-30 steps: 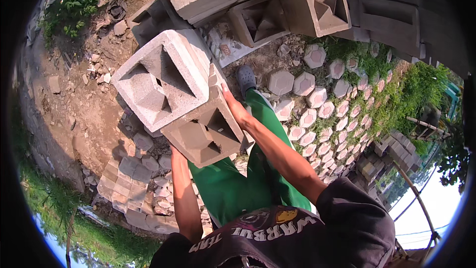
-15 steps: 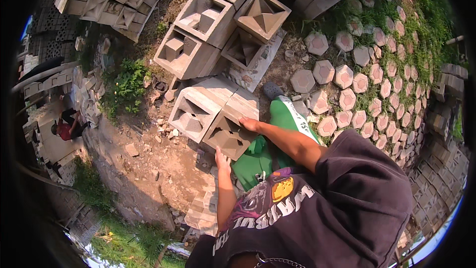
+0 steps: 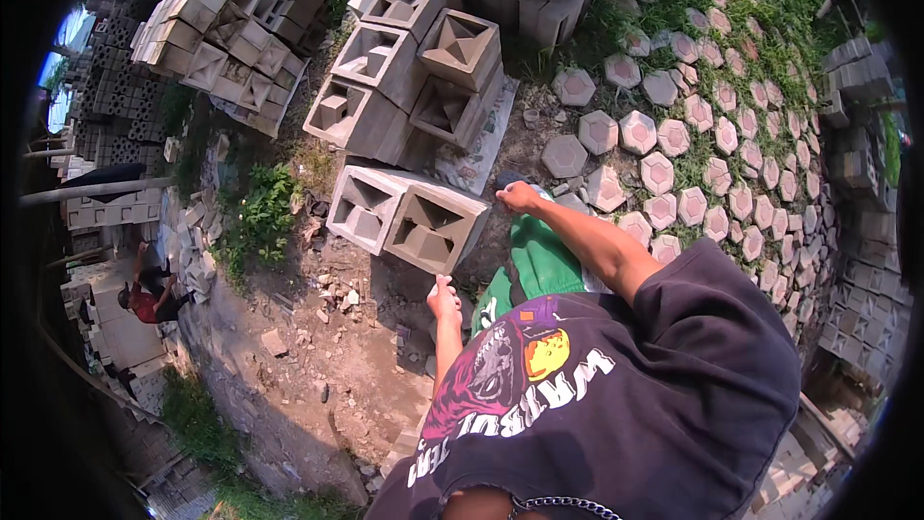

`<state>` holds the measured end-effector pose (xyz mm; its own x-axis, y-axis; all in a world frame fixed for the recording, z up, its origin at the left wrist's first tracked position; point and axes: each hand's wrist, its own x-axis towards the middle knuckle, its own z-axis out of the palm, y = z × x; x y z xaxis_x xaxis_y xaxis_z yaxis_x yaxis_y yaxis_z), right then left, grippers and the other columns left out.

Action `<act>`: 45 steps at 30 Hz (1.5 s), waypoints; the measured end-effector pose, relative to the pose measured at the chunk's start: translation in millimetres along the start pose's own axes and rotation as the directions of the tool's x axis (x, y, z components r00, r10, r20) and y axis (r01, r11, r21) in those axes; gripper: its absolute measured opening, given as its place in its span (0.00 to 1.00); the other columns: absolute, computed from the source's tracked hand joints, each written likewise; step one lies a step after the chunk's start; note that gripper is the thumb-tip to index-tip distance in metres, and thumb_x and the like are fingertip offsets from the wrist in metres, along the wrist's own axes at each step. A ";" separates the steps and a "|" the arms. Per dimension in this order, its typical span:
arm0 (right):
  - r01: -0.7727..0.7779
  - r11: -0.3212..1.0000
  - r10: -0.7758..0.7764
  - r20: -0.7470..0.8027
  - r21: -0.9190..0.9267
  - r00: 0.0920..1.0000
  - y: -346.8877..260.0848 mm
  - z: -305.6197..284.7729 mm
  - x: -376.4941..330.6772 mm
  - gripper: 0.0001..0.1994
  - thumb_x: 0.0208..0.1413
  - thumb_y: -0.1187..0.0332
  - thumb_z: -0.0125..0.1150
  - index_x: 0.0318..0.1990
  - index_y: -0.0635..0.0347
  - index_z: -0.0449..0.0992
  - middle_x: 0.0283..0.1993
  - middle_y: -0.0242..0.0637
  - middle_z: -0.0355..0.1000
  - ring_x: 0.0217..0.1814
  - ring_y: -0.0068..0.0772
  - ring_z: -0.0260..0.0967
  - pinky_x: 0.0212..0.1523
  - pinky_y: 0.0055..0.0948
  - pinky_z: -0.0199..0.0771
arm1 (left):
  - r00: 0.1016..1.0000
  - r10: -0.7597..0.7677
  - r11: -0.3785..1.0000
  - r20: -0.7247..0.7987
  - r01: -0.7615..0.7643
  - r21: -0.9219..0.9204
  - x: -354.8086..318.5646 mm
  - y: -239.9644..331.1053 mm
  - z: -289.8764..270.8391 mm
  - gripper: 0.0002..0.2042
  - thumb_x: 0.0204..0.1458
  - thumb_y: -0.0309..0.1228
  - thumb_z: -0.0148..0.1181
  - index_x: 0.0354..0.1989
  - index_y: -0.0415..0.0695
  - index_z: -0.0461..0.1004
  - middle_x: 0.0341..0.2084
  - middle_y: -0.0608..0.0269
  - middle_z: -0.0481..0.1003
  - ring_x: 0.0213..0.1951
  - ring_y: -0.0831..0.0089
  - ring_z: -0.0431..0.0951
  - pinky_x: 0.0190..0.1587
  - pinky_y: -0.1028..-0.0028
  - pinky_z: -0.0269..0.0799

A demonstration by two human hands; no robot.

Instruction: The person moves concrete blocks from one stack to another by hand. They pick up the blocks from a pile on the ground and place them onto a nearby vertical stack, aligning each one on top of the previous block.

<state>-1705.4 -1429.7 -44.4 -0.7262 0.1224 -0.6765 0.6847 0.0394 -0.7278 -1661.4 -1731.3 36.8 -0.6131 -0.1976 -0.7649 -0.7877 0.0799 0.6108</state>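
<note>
A grey concrete block (image 3: pixel 433 228) with a hollow, pyramid-shaped face sits in front of me, side by side with a paler matching block (image 3: pixel 366 210). Just below the near corner of the grey one is my left hand (image 3: pixel 445 300), holding nothing, its fingers loosely bent and partly apart. My right hand (image 3: pixel 521 196) is curled closed beyond the block's right side, apart from it, with nothing visible in it. Behind the pair stand more hollow blocks (image 3: pixel 361 116) in a stack, two of them turned toward the right (image 3: pixel 460 46).
Hexagonal paving stones (image 3: pixel 657 173) lie in rows on grass to the right. Leafy weeds (image 3: pixel 260 217) and rubble (image 3: pixel 337 294) are at the left. Further block piles (image 3: pixel 217 58) rise at the back left. Another person (image 3: pixel 149 300) sits at the far left.
Both my hands have come off the grey block, which now stands beside the paler one. My right hand has drawn away to the right. The view has tilted and shifted.
</note>
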 end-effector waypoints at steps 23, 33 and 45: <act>0.262 0.959 -0.277 -0.146 -0.109 0.950 42.3 -102.2 -192.5 0.10 0.38 0.66 0.71 0.27 0.59 0.76 0.27 0.33 0.75 0.29 0.26 0.71 0.32 0.29 0.70 | 0.687 0.318 0.796 0.653 -0.568 0.210 -85.4 -22.5 176.0 0.10 0.45 0.31 0.67 0.30 0.37 0.76 0.34 0.59 0.77 0.29 0.79 0.75 0.30 0.79 0.71; 0.042 0.998 -0.045 -0.068 -0.048 0.997 77.6 -244.6 -205.2 0.17 0.40 0.55 0.73 0.16 0.56 0.75 0.18 0.27 0.70 0.19 0.19 0.62 0.17 0.25 0.59 | 0.512 0.330 0.594 0.793 -0.766 0.247 -123.2 4.6 348.5 0.13 0.37 0.31 0.73 0.21 0.38 0.74 0.33 0.57 0.77 0.32 0.74 0.75 0.36 0.73 0.70; 0.171 0.984 -0.126 -0.487 0.048 0.864 158.0 -404.7 -225.6 0.11 0.43 0.62 0.60 0.21 0.62 0.74 0.19 0.40 0.71 0.22 0.28 0.66 0.26 0.33 0.66 | 0.271 0.015 0.595 0.962 -0.776 0.209 -240.9 6.2 569.2 0.09 0.41 0.28 0.70 0.22 0.36 0.77 0.23 0.62 0.78 0.24 0.80 0.75 0.29 0.79 0.71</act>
<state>-1408.2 -1049.8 38.7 -0.6838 0.5837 -0.4379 0.5463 0.0117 -0.8375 -1552.5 -1127.1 108.4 -0.2355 0.8879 -0.3953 -0.0054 0.4055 0.9141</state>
